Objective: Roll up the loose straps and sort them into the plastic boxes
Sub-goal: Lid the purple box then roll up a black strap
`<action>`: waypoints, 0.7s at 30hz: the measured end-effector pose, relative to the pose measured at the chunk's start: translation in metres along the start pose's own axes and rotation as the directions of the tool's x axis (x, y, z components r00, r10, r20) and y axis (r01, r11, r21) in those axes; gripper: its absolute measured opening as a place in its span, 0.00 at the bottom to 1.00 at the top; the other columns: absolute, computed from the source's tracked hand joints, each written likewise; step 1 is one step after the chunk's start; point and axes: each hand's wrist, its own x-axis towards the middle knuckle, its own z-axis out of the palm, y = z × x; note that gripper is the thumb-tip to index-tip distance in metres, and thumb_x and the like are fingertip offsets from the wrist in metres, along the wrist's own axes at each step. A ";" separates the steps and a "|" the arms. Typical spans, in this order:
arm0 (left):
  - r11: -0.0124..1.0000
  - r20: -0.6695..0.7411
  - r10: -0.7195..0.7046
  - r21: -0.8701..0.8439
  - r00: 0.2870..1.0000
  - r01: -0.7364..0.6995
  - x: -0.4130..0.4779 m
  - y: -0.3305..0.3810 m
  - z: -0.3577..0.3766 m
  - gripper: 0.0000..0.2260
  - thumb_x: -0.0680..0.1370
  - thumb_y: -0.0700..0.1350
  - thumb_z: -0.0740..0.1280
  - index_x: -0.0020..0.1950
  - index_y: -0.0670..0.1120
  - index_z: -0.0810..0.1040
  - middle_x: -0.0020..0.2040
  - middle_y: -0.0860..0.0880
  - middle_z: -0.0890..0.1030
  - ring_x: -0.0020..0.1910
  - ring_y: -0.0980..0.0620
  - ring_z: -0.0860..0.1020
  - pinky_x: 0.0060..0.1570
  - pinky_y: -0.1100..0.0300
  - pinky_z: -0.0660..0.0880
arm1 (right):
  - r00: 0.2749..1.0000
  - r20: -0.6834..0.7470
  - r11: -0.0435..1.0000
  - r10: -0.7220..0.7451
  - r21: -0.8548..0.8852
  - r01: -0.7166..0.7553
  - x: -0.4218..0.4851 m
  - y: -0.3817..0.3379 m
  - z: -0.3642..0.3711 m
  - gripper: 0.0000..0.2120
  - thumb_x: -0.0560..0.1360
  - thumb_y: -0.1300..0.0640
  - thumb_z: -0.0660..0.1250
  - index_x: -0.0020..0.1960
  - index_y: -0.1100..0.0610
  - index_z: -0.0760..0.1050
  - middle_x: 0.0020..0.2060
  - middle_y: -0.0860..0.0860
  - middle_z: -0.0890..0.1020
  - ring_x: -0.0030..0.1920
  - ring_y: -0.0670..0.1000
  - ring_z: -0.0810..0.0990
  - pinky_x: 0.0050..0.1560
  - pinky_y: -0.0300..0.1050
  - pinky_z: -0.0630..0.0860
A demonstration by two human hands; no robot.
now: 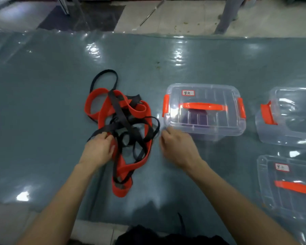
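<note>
A tangled heap of loose straps lies left of centre: a wide red strap point(104, 112) wound through narrower black straps point(121, 119). My left hand point(99, 149) rests on the near left side of the heap, its fingers curled around a red and a black strap. My right hand point(177, 145) hovers just right of the heap with fingers loosely curled, holding nothing, near the front left corner of a closed clear plastic box point(204, 110) with an orange handle, orange latches and a label. Something purple shows inside it.
The table point(42, 103) is covered in glossy blue-grey plastic film. An open clear box point(288, 119) with an orange latch stands at the right. A labelled lid point(288, 186) with an orange handle lies near right. A person's legs stand beyond the far edge.
</note>
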 end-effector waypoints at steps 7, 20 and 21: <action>0.973 0.060 0.211 0.082 0.976 -0.215 -0.008 -0.044 0.010 0.06 0.80 0.45 0.72 0.50 0.43 0.80 0.50 0.42 0.80 0.49 0.37 0.82 0.43 0.47 0.78 | 0.964 0.220 0.988 0.153 -0.023 -0.151 0.043 -0.068 0.093 0.32 0.79 0.39 0.68 0.77 0.55 0.67 0.68 0.58 0.75 0.66 0.62 0.77 0.62 0.59 0.78; 0.924 -0.068 0.014 -0.381 0.998 -0.039 0.001 -0.096 0.038 0.10 0.84 0.48 0.69 0.52 0.43 0.86 0.52 0.45 0.83 0.54 0.41 0.83 0.53 0.46 0.79 | 0.902 0.318 0.931 0.292 0.121 -0.344 0.019 -0.089 0.117 0.32 0.74 0.50 0.70 0.78 0.49 0.69 0.60 0.52 0.78 0.59 0.59 0.80 0.68 0.55 0.74; 0.892 -0.109 -0.054 -0.452 0.993 -0.001 0.006 -0.095 0.041 0.12 0.84 0.48 0.70 0.49 0.41 0.86 0.50 0.43 0.82 0.52 0.39 0.82 0.53 0.45 0.79 | 0.896 0.323 0.905 0.306 0.192 -0.379 0.011 -0.091 0.109 0.32 0.73 0.51 0.70 0.77 0.48 0.70 0.60 0.51 0.77 0.58 0.59 0.81 0.64 0.54 0.77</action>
